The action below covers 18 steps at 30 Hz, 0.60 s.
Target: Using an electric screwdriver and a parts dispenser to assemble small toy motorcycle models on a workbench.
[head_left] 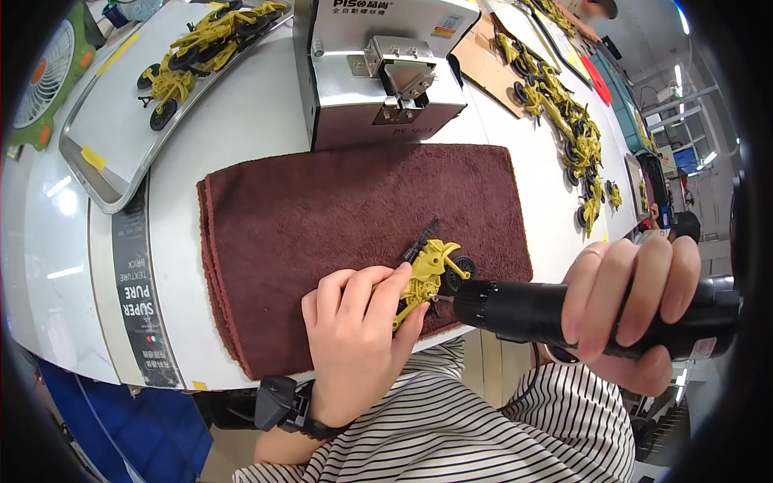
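Note:
My left hand [354, 338] presses a yellow toy motorcycle [435, 262] with black wheels against a folded brown towel [322, 209]. Its thumb and fingers close round the frame, hiding part of it. In my right hand [632, 310] is a black electric screwdriver [515, 310], held level with its tip pointing left. The bit meets the motorcycle's side close to my left thumb; whether a screw sits there is too small to tell. One black wheel and a dark fork-like part stick out from the toy's far side.
Beyond the towel stands a metal screw-feeder machine [382, 80]. At far left, a metal tray [88, 181] carries several yellow motorcycles, beside a green fan [50, 80]. More yellow motorcycles [568, 121] line the table's right side. A person's arm [576, 20] shows at the far right.

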Motion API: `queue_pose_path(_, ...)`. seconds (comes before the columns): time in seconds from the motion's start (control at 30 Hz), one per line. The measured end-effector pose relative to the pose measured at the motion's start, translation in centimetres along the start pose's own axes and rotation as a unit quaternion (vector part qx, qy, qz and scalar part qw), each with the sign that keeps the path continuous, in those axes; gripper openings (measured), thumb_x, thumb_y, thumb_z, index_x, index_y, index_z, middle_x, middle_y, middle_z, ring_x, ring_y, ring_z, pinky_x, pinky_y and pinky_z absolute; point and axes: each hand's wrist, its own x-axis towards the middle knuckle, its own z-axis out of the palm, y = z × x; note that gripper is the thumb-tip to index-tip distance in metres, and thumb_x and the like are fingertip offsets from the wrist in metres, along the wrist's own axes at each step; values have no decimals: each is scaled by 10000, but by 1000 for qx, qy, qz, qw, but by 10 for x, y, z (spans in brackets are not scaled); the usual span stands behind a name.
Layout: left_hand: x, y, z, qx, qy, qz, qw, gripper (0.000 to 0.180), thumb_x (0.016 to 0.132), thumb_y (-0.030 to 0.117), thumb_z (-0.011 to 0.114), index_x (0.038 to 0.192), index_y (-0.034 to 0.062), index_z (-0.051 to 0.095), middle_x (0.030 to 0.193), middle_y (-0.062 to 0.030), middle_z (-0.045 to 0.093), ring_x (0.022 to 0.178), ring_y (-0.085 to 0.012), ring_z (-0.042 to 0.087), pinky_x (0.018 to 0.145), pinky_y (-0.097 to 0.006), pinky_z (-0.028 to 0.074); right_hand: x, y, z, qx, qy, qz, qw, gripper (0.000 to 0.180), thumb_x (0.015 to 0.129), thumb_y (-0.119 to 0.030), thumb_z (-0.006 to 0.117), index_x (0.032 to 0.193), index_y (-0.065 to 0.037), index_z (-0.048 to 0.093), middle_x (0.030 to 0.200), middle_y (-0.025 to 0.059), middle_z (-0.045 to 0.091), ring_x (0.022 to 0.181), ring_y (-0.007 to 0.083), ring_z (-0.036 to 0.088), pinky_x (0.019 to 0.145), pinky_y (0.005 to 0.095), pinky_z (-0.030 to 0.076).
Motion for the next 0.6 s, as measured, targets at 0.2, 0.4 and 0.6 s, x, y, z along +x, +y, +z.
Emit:
queue_pose_path(0.2, -1, -1, 2, -4, -5, 3, 1000, 411, 669, 184, 761, 1052, 84, 649, 963, -9, 592, 922, -215, 506, 800, -363, 356, -8, 12, 3, -9, 7, -32, 999, 309, 717, -58, 672, 888, -59, 414, 698, 47, 523, 492, 157, 593, 470, 268, 524)
queue_pose_path(0.4, -1, 0, 0, -3, -13, -2, 1000, 416, 663, 180, 757, 1054, 85, 649, 953, -11, 585, 917, -217, 502, 799, -365, 356, -11, 13, 7, -20, -6, -12, 1000, 287, 712, -57, 694, 849, -64, 441, 687, 46, 540, 495, 154, 604, 476, 260, 540)
queue_pose_path(0.6, 1, 1, 1, -3, -13, 2, 1000, 415, 657, 163, 750, 1054, 92, 650, 947, -10, 579, 909, -217, 503, 791, -366, 359, -6, 11, 3, -18, -57, 24, 998, 292, 689, -35, 722, 837, -59, 472, 718, 63, 572, 507, 162, 620, 498, 266, 557)
